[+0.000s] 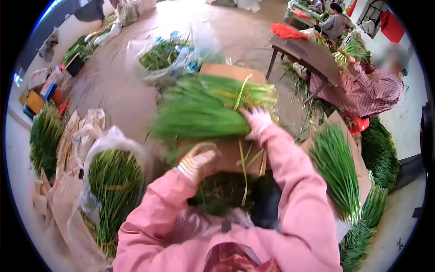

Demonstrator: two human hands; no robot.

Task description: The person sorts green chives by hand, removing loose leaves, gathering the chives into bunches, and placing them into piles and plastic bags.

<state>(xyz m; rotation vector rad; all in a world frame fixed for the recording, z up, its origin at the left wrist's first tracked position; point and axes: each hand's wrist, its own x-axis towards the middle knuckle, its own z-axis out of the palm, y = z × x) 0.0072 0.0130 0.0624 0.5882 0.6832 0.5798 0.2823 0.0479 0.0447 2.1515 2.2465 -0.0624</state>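
Observation:
A thick bundle of garlic chives (199,109) lies sideways on a brown cardboard-covered surface (235,158) in front of me, its green tips blurred to the left and its pale stem ends to the right. A yellow-green tie strand (243,93) crosses it near the stems. My right hand (258,120), in a light glove, grips the near side of the bundle close to the stems. My left hand (199,161), gloved and somewhat blurred, is just below the bundle's near edge, fingers stretched out with nothing seen in them. Loose strands (244,167) hang over the near edge.
A plastic bag of greens (163,54) stands beyond the surface. Another bagged pile (115,181) is at left. More chives (335,167) lie on cardboard at right. A co-worker in a checked top (362,90) sits by a small table (308,52), holding greens.

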